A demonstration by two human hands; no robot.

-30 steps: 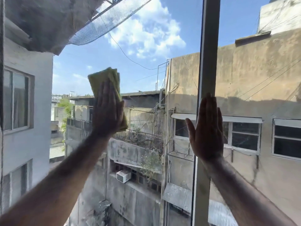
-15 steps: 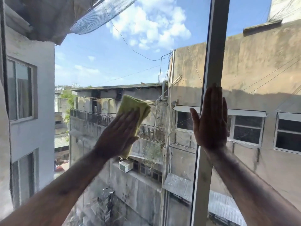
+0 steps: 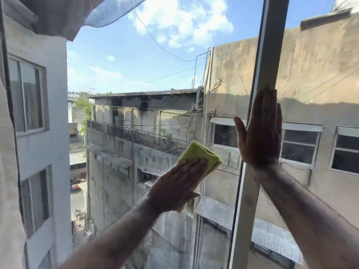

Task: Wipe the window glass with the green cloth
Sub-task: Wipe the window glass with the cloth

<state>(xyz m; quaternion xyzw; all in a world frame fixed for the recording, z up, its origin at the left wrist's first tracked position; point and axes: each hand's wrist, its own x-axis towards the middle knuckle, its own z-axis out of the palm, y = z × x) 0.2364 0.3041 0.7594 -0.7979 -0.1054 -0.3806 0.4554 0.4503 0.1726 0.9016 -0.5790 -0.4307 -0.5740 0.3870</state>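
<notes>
The left hand [image 3: 177, 186] lies flat and spread, fingers together and pointing up to the right, pressing the cloth [image 3: 202, 155] against the glass [image 3: 136, 74]. It does not clench the cloth; the palm and fingers pin it to the pane. The cloth is green, folded into a thick pad, and its upper part sticks out past the fingertips while a small corner shows below the heel of the hand. It sits low on the left pane, just left of the frame [image 3: 270, 55].

The right hand [image 3: 260, 133] is open and empty, palm flat forward, fingers straight up and thumb spread to the left. It rests over the frame, with the thumb on the left pane and the outer fingers across the right pane. The two hands are near each other but apart, the right one higher.

Both forearms are bare and reach in from the bottom edge. The frame is a pale upright bar, leaning slightly in this wide view. Through the glass stand a white building [image 3: 38, 133] on the left, stained concrete buildings with a railed balcony [image 3: 139, 136] ahead, a tan wall [image 3: 320, 70] on the right, overhead wires and a blue sky with clouds [image 3: 178, 20].
</notes>
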